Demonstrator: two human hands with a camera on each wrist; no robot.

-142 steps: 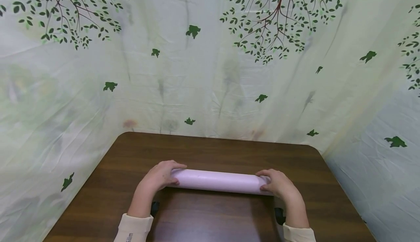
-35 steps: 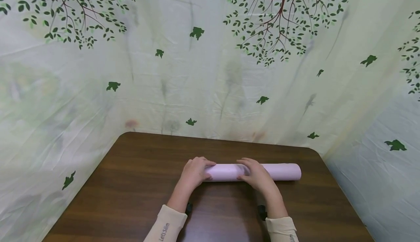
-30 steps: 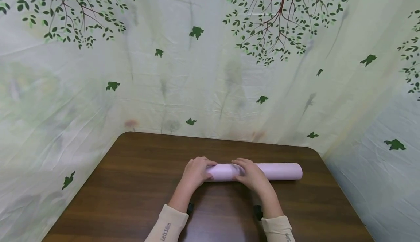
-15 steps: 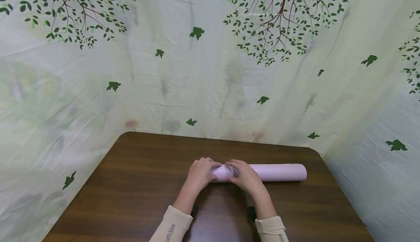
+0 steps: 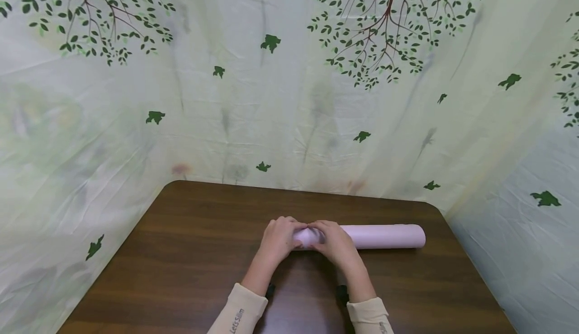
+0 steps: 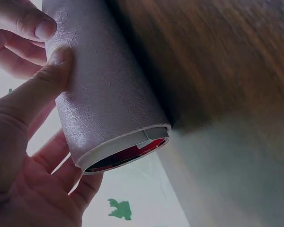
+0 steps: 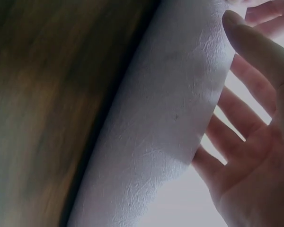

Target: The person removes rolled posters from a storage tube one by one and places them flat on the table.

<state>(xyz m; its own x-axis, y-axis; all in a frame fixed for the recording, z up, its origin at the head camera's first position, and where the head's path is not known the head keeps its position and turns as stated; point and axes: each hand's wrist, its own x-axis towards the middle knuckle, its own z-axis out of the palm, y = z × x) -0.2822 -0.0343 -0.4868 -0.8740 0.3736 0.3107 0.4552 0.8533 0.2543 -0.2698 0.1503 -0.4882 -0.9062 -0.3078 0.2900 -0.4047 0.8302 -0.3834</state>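
Note:
A pale lilac roll (image 5: pixel 384 236) of wrinkle-textured sheet lies crosswise on the wooden table. My left hand (image 5: pixel 278 238) grips its left end, thumb on the near side and fingers round the far side. Close beside it, my right hand (image 5: pixel 336 243) holds the roll the same way, the two sets of fingertips almost meeting. In the left wrist view, the roll's open end (image 6: pixel 125 151) shows a pale rim, a dark red inside and a small piece of clear tape. The right wrist view has the right thumb (image 7: pixel 255 47) on the lilac surface, fingers spread behind.
The brown table (image 5: pixel 149 263) has rounded far corners. Behind it hangs a pale curtain (image 5: pixel 289 107) printed with branches and green leaves, which also closes off both sides. Black wrist bands (image 5: pixel 342 294) show on the inner sides of the wrists.
From gripping opposite ends, the hands have come together at the left end: the right hand slid left along the roll. The roll shifted right, slightly more over the last second.

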